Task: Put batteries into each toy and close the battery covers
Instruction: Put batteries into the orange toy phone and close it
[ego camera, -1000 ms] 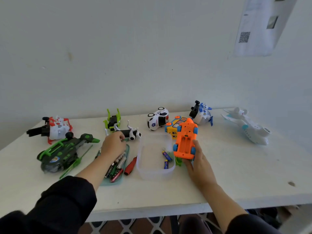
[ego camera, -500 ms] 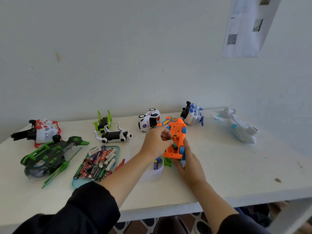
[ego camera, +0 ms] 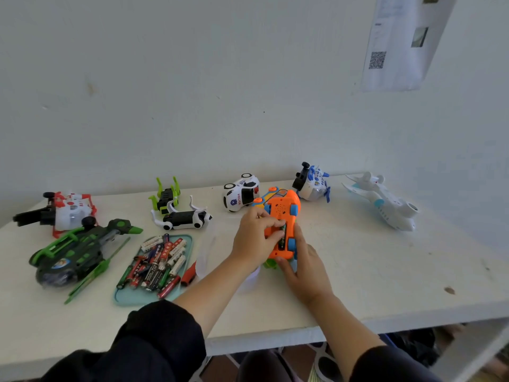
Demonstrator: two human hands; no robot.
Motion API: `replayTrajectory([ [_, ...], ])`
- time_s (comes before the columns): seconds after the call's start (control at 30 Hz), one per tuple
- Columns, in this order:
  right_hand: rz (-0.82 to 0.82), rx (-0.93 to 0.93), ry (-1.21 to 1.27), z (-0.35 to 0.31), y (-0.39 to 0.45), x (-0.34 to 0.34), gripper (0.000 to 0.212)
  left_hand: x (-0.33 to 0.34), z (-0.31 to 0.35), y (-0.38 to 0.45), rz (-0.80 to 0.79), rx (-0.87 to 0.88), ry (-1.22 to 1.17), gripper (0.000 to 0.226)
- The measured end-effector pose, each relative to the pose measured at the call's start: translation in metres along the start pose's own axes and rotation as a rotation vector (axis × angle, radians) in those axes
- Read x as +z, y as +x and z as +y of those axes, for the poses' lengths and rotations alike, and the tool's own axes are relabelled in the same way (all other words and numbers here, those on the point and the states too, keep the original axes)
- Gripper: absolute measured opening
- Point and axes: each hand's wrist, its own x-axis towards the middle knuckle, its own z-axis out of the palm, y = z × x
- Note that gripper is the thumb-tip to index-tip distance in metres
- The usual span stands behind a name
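Note:
An orange toy car (ego camera: 283,213) with blue wheels lies upside down at the table's middle, its battery bay uncovered. My right hand (ego camera: 304,267) grips its near end from below. My left hand (ego camera: 254,238) rests on the bay, fingertips pinching a dark green battery (ego camera: 282,235) into the slot. A teal tray (ego camera: 181,295) to the left holds several loose batteries (ego camera: 157,264).
Other toys stand around: a green-black helicopter (ego camera: 77,252), a red-white toy (ego camera: 63,210), green (ego camera: 165,195) and white (ego camera: 184,216) robot dogs, a police car (ego camera: 239,193), a blue-white plane (ego camera: 312,184), a white jet (ego camera: 385,202). A clear tub (ego camera: 206,255) and a red screwdriver (ego camera: 190,274) lie beside the tray.
My left hand left the battery tray, carried a battery to the orange car and now presses it into the bay. My right hand has tilted the car slightly.

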Motion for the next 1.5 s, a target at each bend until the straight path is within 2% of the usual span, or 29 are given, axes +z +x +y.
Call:
replayTrajectory([
  [0.07, -0.006, -0.002, -0.014, -0.001, 0.0, 0.0, 0.093, 0.002, -0.004, -0.002, 0.017, 0.044, 0.03, 0.022],
  [0.17, 0.003, 0.007, -0.01, 0.0, 0.001, 0.002, 0.092, 0.004, -0.003, -0.005, 0.072, 0.189, 0.219, 0.014],
  [0.27, 0.006, 0.026, 0.01, 0.002, 0.0, 0.002, 0.089, 0.003, 0.0, -0.004, 0.053, 0.25, 0.357, 0.021],
  [0.37, 0.002, 0.027, 0.01, 0.0, 0.0, 0.002, 0.091, -0.009, 0.003, -0.004, -0.171, 0.112, 0.334, 0.037],
  [0.4, -0.002, 0.02, 0.002, -0.001, 0.001, 0.002, 0.091, -0.017, 0.003, -0.005, -0.199, 0.083, 0.283, 0.043],
  [0.5, -0.01, 0.034, -0.003, 0.001, 0.001, 0.004, 0.092, -0.05, -0.008, -0.002, -0.059, -0.001, 0.109, 0.033],
  [0.57, -0.017, 0.047, 0.0, 0.001, 0.002, 0.005, 0.092, -0.083, -0.024, 0.003, 0.039, -0.163, 0.156, 0.024],
  [0.6, -0.021, 0.051, 0.002, 0.0, 0.002, 0.005, 0.093, -0.1, -0.032, 0.006, 0.012, -0.267, 0.254, 0.022],
  [0.67, -0.023, 0.055, 0.0, 0.0, 0.003, 0.005, 0.093, -0.129, -0.047, 0.007, -0.259, -0.464, 0.566, 0.017],
  [0.73, -0.031, 0.061, -0.012, -0.001, 0.003, 0.005, 0.095, -0.145, -0.053, -0.003, -0.571, -0.666, 0.73, 0.017],
  [0.8, -0.039, 0.066, -0.013, 0.001, 0.004, 0.006, 0.095, -0.147, -0.058, -0.016, -0.728, -0.836, 0.738, 0.018],
  [0.83, -0.041, 0.061, -0.004, 0.002, 0.004, 0.007, 0.094, -0.145, -0.059, -0.02, -0.751, -0.873, 0.762, 0.015],
  [0.97, -0.041, 0.063, 0.025, 0.002, 0.003, 0.007, 0.098, -0.135, -0.051, -0.031, -0.639, -0.809, 0.852, 0.011],
  [1.03, -0.044, 0.07, 0.008, -0.002, 0.002, 0.006, 0.101, -0.132, -0.047, -0.035, -0.551, -0.71, 0.893, 0.023],
  [1.13, -0.041, 0.068, 0.002, -0.003, 0.001, 0.007, 0.097, -0.126, -0.045, -0.041, -0.517, -0.596, 1.015, 0.037],
  [1.4, -0.045, 0.062, -0.025, -0.001, 0.0, 0.008, 0.093, -0.123, -0.04, -0.033, -0.475, -0.641, 1.038, 0.032],
  [1.5, -0.044, 0.061, -0.012, -0.002, 0.0, 0.007, 0.094, -0.133, -0.03, -0.017, -0.374, -0.579, 1.05, 0.025],
])
